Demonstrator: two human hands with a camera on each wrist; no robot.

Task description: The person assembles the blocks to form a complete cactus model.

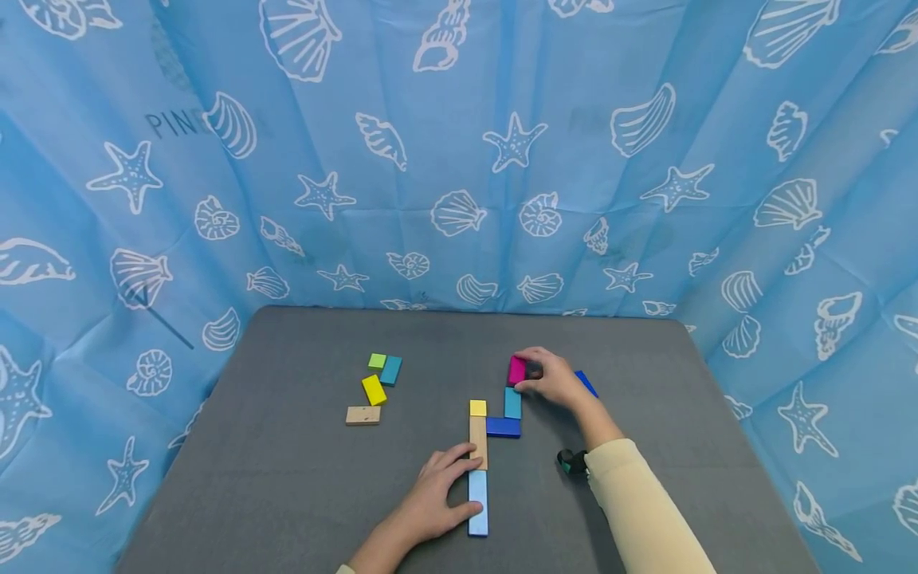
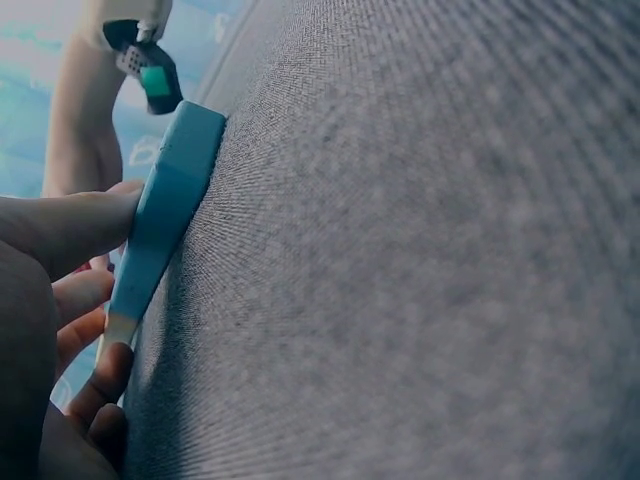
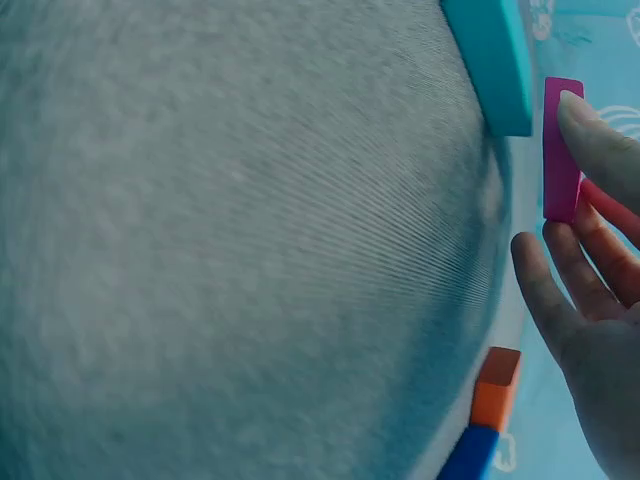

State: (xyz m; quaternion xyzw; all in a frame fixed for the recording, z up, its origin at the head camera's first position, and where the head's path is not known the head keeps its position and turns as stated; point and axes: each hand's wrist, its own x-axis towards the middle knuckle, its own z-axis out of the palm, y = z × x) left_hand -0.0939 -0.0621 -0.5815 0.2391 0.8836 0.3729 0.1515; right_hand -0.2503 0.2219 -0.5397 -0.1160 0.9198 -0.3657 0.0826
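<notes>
My right hand (image 1: pixel 555 381) pinches a magenta block (image 3: pixel 562 150) between thumb and fingers, at the far end of a teal block (image 1: pixel 512 402). A dark blue block (image 1: pixel 504 428) joins that teal one to a straight column. The column has a small yellow block (image 1: pixel 477 408) on top, a plain wooden block (image 1: pixel 478 440) in the middle and a light blue block (image 1: pixel 477 510) nearest me. Spread along the column, my left hand (image 1: pixel 430 494) rests its thumb on the light blue block and its fingertips on the wooden one.
Left on the grey table (image 1: pixel 287 478) lie a green block (image 1: pixel 377 361), another teal block (image 1: pixel 390 371), a yellow block (image 1: pixel 374 390) and a wooden block (image 1: pixel 362 415). Beyond my right hand are a blue block (image 1: pixel 586 384) and an orange block (image 3: pixel 496 388). A shell-patterned curtain (image 1: pixel 459 159) surrounds the table.
</notes>
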